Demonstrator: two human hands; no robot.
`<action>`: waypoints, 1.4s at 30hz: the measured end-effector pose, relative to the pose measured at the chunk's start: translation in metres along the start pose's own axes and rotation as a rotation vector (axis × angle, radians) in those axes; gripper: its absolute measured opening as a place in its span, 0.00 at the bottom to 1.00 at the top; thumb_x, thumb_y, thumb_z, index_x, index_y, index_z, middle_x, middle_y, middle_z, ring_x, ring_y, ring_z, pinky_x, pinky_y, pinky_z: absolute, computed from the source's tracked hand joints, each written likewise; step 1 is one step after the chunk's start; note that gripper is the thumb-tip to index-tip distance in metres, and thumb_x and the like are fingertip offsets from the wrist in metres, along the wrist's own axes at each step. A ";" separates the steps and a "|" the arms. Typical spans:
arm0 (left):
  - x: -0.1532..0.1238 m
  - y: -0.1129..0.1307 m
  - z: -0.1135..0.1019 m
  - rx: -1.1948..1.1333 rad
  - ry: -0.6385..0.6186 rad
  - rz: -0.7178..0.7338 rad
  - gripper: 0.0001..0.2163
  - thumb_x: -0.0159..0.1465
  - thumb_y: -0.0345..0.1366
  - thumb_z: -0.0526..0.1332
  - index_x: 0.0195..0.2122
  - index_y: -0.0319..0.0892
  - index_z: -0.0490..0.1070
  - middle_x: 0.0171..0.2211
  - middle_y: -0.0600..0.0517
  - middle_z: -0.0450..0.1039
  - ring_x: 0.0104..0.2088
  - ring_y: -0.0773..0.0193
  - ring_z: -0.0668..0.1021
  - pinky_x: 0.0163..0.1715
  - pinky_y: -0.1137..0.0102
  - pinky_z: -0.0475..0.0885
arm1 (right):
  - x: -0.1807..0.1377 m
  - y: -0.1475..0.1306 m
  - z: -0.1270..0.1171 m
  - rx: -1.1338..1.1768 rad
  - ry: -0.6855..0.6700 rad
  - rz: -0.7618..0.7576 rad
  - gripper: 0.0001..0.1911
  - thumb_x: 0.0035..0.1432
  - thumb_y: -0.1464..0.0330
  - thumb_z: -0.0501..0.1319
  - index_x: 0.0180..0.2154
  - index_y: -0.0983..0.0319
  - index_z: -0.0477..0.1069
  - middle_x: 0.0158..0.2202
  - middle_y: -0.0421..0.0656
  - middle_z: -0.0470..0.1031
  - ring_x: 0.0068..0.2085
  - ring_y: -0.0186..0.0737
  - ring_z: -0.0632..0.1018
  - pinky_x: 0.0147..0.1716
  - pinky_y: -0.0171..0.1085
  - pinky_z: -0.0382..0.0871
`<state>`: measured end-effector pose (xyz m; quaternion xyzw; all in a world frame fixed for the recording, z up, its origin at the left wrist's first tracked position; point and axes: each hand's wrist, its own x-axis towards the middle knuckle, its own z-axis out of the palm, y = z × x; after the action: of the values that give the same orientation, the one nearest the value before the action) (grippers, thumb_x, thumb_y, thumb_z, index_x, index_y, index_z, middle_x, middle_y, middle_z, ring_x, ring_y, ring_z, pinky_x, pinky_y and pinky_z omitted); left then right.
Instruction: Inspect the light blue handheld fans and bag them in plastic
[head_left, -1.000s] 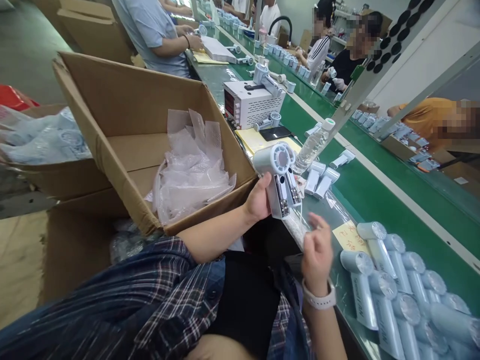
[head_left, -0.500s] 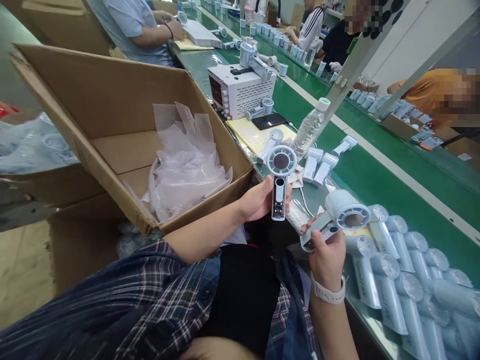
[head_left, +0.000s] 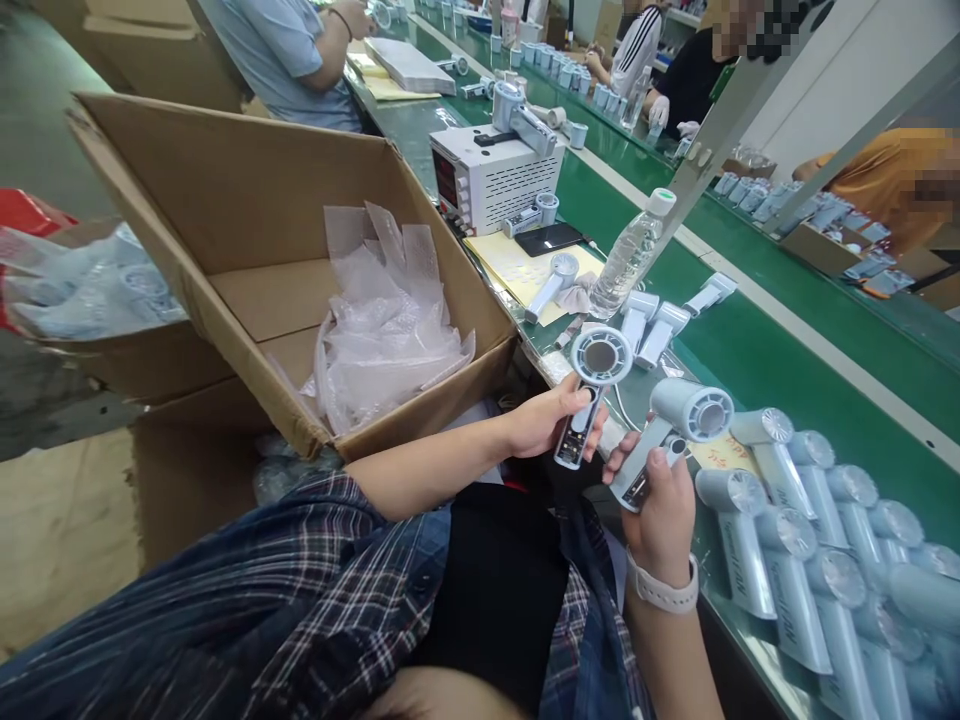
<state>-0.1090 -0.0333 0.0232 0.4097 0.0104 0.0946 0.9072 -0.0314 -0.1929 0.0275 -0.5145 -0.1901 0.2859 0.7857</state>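
Note:
My left hand [head_left: 546, 420] is closed round the handle of a pale blue handheld fan [head_left: 591, 385], whose round head faces me. My right hand [head_left: 660, 500] grips the handle of a second handheld fan [head_left: 679, 425], head tilted to the right. Both fans are held close together above my lap at the edge of the green conveyor belt [head_left: 757, 365]. Several finished fans [head_left: 795, 540] lie in rows on the belt just right of my right hand.
An open cardboard box [head_left: 247, 230] with plastic bags [head_left: 382, 320] stands at my left. On the bench are a white power supply [head_left: 491, 180], a water bottle [head_left: 630, 255], yellow papers [head_left: 517, 270], a phone [head_left: 550, 238] and loose fans [head_left: 652, 325]. Other people work along the line.
My right hand, empty a second ago, now holds a second fan. My left hand has turned its fan head-on, lowered it and brought it closer to the right one.

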 end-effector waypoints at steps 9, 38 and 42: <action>-0.004 -0.005 -0.001 0.105 -0.150 0.120 0.25 0.60 0.47 0.72 0.47 0.45 0.57 0.34 0.55 0.71 0.28 0.65 0.78 0.31 0.66 0.75 | -0.003 -0.001 -0.001 0.022 -0.075 0.037 0.16 0.57 0.61 0.68 0.46 0.57 0.73 0.39 0.43 0.77 0.35 0.42 0.79 0.35 0.43 0.77; 0.001 -0.010 -0.012 0.051 0.093 0.138 0.25 0.58 0.47 0.72 0.47 0.44 0.62 0.34 0.56 0.71 0.27 0.68 0.77 0.27 0.71 0.76 | -0.005 0.005 0.000 0.050 -0.072 0.029 0.14 0.60 0.60 0.66 0.46 0.57 0.71 0.39 0.40 0.77 0.32 0.37 0.79 0.30 0.38 0.77; 0.000 -0.013 -0.016 0.049 0.104 0.116 0.25 0.58 0.46 0.72 0.50 0.44 0.61 0.36 0.55 0.72 0.28 0.65 0.80 0.29 0.68 0.78 | -0.004 0.012 -0.002 0.050 -0.076 0.043 0.13 0.61 0.60 0.66 0.45 0.57 0.70 0.39 0.40 0.77 0.32 0.37 0.78 0.31 0.38 0.78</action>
<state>-0.1082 -0.0296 0.0024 0.4262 0.0361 0.1680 0.8882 -0.0366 -0.1932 0.0156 -0.4874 -0.2014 0.3268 0.7842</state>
